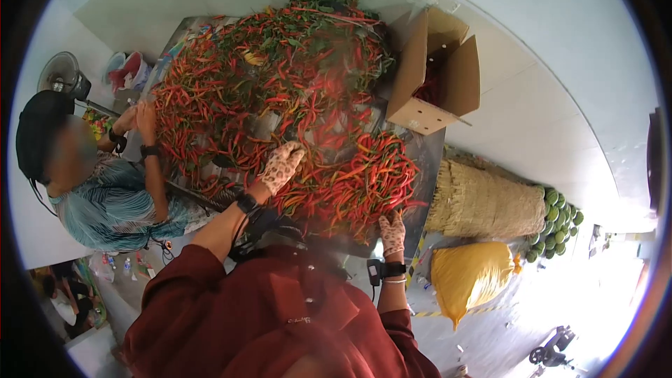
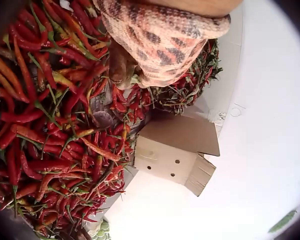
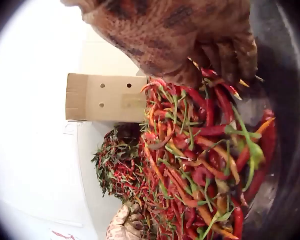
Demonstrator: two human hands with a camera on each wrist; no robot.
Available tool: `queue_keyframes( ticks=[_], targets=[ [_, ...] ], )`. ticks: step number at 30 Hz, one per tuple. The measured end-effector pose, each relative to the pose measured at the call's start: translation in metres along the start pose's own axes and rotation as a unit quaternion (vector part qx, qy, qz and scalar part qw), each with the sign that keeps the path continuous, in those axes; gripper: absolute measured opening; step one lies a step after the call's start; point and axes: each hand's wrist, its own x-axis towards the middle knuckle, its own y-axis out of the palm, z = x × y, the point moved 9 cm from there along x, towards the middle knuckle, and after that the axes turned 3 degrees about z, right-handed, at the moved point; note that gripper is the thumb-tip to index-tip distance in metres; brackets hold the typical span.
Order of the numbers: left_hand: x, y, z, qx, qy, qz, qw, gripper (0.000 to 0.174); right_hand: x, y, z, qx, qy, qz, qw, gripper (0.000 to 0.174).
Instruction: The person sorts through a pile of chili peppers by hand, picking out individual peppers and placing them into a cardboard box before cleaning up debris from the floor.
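Red and orange chili peppers (image 1: 378, 175), many with green stems, lie heaped on a dark table (image 1: 428, 168). Over the middle of the heap is my left hand (image 1: 283, 166), in a spotted glove. Its bent fingers point down at the chilies, and the glove hides most of what is under them; I cannot tell whether they hold one. My right hand (image 1: 393, 233), gloved alike, is at the heap's near right edge. In the right wrist view its fingers (image 3: 227, 57) curl over a few chilies, whose tips poke out below them.
Leafy chili plants (image 1: 329, 10) are piled at the back. An open cardboard box (image 1: 420, 117) stands at the right, beyond it a rolled straw mat (image 1: 490, 199), a yellow sack (image 1: 469, 273) and green round fruits (image 1: 556, 220). Another person (image 1: 115, 196) works at the left.
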Motion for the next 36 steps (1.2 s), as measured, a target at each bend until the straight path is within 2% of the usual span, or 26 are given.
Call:
queue_keyframes(
  ticks=[1, 2, 3, 5, 7, 8, 9, 10, 11, 12, 13, 14, 16, 17, 19, 20, 21, 23, 24, 27, 30, 31, 33, 34, 35, 36],
  targets=[
    [-0.01, -0.006, -0.005, 0.183, 0.083, -0.034, 0.979, 0.023, 0.002, 0.002, 0.027, -0.054, -0.053, 0.01, 0.997, 0.047],
    [-0.024, -0.007, -0.009, 0.359, 0.158, -0.068, 0.917, 0.023, 0.008, 0.006, 0.027, -0.056, -0.031, 0.016, 0.998, 0.049],
    [-0.039, -0.012, 0.005, 0.361, 0.153, -0.081, 0.917, 0.023, 0.009, 0.01, 0.034, -0.058, -0.034, 0.033, 0.997, 0.05],
    [-0.077, -0.02, 0.051, 0.276, 0.105, -0.056, 0.954, 0.028, 0.01, 0.015, 0.053, -0.07, -0.054, 0.07, 0.994, 0.051],
    [-0.115, -0.028, 0.087, 0.186, 0.056, -0.036, 0.98, 0.036, 0.005, 0.012, 0.073, -0.089, -0.08, 0.052, 0.992, 0.054],
    [-0.129, -0.029, 0.101, 0.138, 0.034, -0.026, 0.989, 0.04, 0.001, 0.014, 0.078, -0.069, -0.05, 0.085, 0.993, 0.058],
    [-0.144, -0.038, 0.106, -0.008, -0.094, -0.011, 0.995, 0.036, 0.003, 0.014, 0.076, -0.08, -0.053, 0.093, 0.991, 0.058],
    [-0.161, -0.044, 0.118, -0.012, -0.101, -0.028, 0.994, 0.036, 0.004, 0.013, 0.073, -0.091, -0.056, 0.099, 0.989, 0.058],
    [-0.189, -0.044, 0.144, -0.212, -0.138, -0.039, 0.967, 0.032, 0.006, 0.014, 0.072, -0.099, -0.064, 0.112, 0.987, 0.058],
    [-0.212, -0.038, 0.162, -0.405, -0.163, -0.049, 0.898, 0.029, 0.007, 0.012, 0.069, -0.116, -0.048, 0.119, 0.985, 0.058],
    [-0.219, -0.044, 0.159, -0.189, -0.199, -0.009, 0.962, 0.034, 0.008, 0.011, 0.065, -0.134, -0.033, 0.125, 0.983, 0.057],
    [-0.225, -0.05, 0.154, -0.195, -0.201, -0.026, 0.96, 0.034, 0.006, 0.01, 0.067, -0.142, -0.043, 0.137, 0.979, 0.057],
    [-0.235, -0.061, 0.123, 0.074, -0.249, 0.029, 0.965, 0.043, 0.005, 0.004, 0.077, -0.236, -0.107, 0.131, 0.957, 0.052],
    [-0.243, -0.06, 0.137, 0.034, -0.216, -0.047, 0.975, 0.058, 0.014, 0.003, 0.065, -0.246, -0.124, 0.15, 0.95, 0.052],
    [-0.241, -0.077, 0.1, 0.028, -0.248, -0.066, 0.966, 0.065, 0.044, -0.004, 0.013, -0.184, -0.006, 0.184, 0.965, 0.04],
    [-0.231, -0.084, 0.087, 0.034, -0.264, -0.06, 0.962, 0.074, 0.053, 0.005, 0.021, -0.195, -0.016, 0.197, 0.961, 0.04],
    [-0.226, -0.085, 0.088, 0.026, -0.269, -0.073, 0.96, 0.074, 0.056, 0.009, 0.027, -0.208, -0.035, 0.211, 0.954, 0.04],
    [-0.206, -0.087, 0.076, 0.138, -0.196, -0.093, 0.966, 0.089, 0.053, 0.01, 0.036, -0.23, -0.067, 0.23, 0.943, 0.039],
    [-0.198, -0.085, 0.074, 0.132, -0.198, -0.097, 0.966, 0.089, 0.049, 0.008, 0.037, -0.24, -0.08, 0.238, 0.938, 0.039],
    [-0.177, -0.055, 0.083, 0.18, -0.221, -0.019, 0.958, 0.104, 0.032, -0.001, 0.036, -0.268, -0.111, 0.259, 0.921, 0.039],
    [-0.163, -0.042, 0.084, 0.213, -0.264, 0.008, 0.941, 0.106, 0.018, 0.013, 0.051, -0.29, -0.146, 0.273, 0.906, 0.038],
    [-0.159, -0.045, 0.07, 0.205, -0.302, 0.038, 0.93, 0.1, 0.012, 0.022, 0.057, -0.295, -0.159, 0.278, 0.9, 0.038],
    [-0.135, -0.044, 0.074, 0.21, -0.285, 0.02, 0.935, 0.1, -0.006, 0.057, 0.068, -0.302, -0.19, 0.288, 0.889, 0.037],
    [-0.16, -0.038, 0.075, 0.216, -0.271, 0.011, 0.938, 0.099, -0.008, 0.078, 0.083, -0.303, -0.203, 0.293, 0.884, 0.037],
    [-0.126, -0.032, 0.077, 0.22, -0.256, 0.006, 0.941, 0.098, -0.014, 0.078, 0.083, -0.305, -0.211, 0.298, 0.879, 0.037],
    [-0.163, -0.025, 0.078, 0.224, -0.241, 0.004, 0.944, 0.097, -0.018, 0.077, 0.086, -0.308, -0.217, 0.303, 0.875, 0.037]
  ],
)
